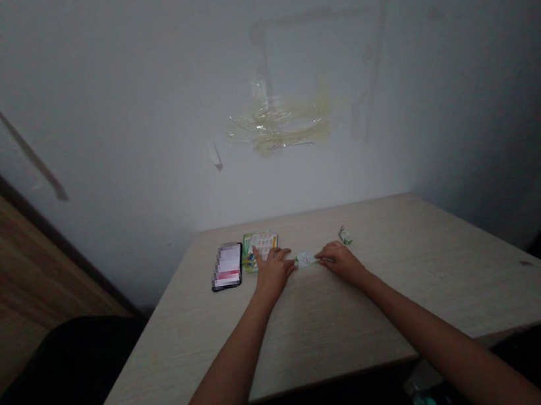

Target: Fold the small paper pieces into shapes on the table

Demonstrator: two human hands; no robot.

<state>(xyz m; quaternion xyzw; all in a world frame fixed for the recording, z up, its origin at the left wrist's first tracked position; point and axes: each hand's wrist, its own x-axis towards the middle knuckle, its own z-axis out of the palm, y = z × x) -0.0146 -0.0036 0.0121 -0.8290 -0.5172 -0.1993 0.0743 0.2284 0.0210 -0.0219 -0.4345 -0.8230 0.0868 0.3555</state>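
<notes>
A small white-and-green packet (304, 258) lies flat on the table between my hands. At its left end, the thumb and index finger of my left hand (274, 270) close on its edge, while the other fingers spread away over a printed card. My right hand (340, 259) pinches the packet's right end between thumb and fingertips. Under and behind the left fingers is the printed card or booklet (266, 239), white with reddish print and green edges. The packet's ends are partly hidden by my fingertips.
A phone with a lit screen (228, 266) lies left of the card. A crumpled white-and-green wrapper (345, 235) sits just beyond my right hand. The pale wooden table (318, 336) meets a wall (139, 113) with peeling clear tape (285, 124).
</notes>
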